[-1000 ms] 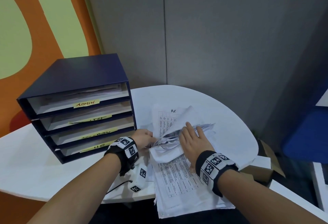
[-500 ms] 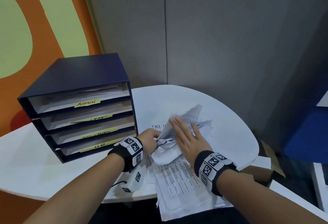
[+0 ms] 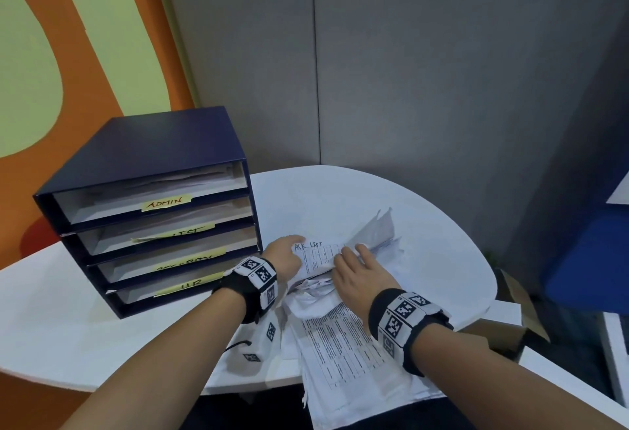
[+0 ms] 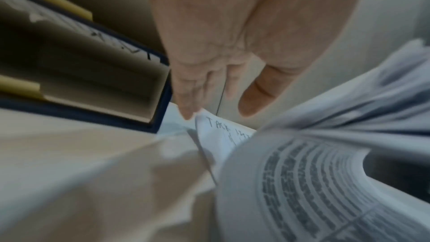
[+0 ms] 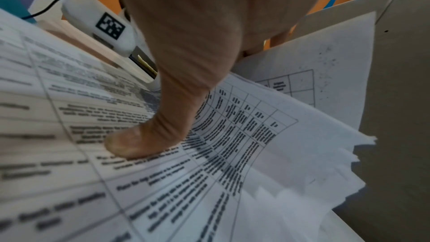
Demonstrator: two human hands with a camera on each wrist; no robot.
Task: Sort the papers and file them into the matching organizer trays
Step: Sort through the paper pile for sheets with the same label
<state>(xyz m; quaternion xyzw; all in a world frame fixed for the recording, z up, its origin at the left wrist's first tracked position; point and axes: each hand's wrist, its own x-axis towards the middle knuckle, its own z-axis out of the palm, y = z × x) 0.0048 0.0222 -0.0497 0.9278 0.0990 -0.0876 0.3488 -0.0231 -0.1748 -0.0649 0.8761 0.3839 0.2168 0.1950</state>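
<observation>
A: Nearest us, what lies at the edge?

B: A loose pile of white printed paper sheets (image 3: 343, 358), thin and crumpled, overhanging the near rim of the round white surface (image 3: 442, 225). Black tables of text cover the top page.

A: And the right hand?

B: The right hand (image 3: 360, 276) reaches forward over the pile, forearm low, palm down. Its thumb (image 5: 130, 144) presses flat on a printed sheet; the other fingers lie spread over the lifted pages. In the wrist view they are hidden behind the palm, so I cannot tell whether they curl under.

A: The left?

B: The left hand (image 3: 284, 256) stretches out just beside the right, fingers straight and close together, thumb apart. The fingertips (image 4: 187, 113) touch the corner of a white handwritten sheet (image 3: 316, 256) headed in pen; it is raised off the pile between both hands. Nothing is pinched that I can see.

A: Farther back?

B: To the left stands a dark blue boxy four-tray organizer (image 3: 146, 198), smooth card sides, each tray holding pale papers and bearing a yellow sticky label (image 3: 166, 204); the top reads ADMIN. Behind it rise a grey panel wall (image 3: 425, 72) and an orange-and-green wall (image 3: 51, 55).
</observation>
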